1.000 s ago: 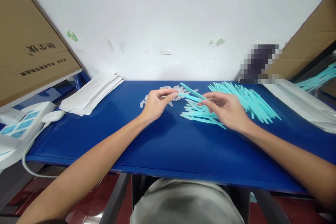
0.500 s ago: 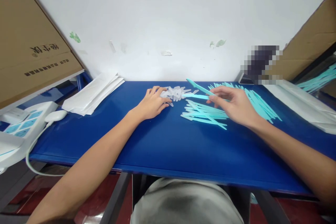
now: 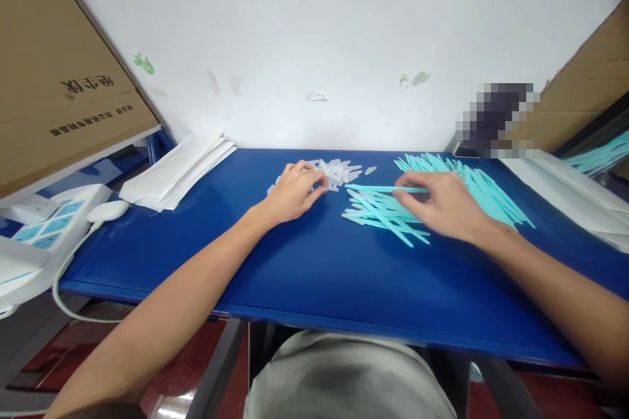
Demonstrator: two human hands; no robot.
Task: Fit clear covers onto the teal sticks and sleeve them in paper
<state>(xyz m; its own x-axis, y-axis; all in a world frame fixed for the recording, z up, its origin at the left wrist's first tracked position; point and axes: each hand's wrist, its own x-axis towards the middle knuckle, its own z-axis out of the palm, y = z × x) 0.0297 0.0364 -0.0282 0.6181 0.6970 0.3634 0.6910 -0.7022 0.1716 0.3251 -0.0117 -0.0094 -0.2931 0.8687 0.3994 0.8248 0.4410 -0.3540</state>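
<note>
My right hand pinches slim, smooth turquoise stick, pointing left, parallel to rear edge of tabletop; left hand: grip unclear.

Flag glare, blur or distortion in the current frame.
Head view: bright glare on the red floor at lower left; head view: translucent pieces by the left hand look soft-edged and run together; head view: coarse pixel blocks hide the dark object at upper right; head view: top-right corner darkens.
</note>
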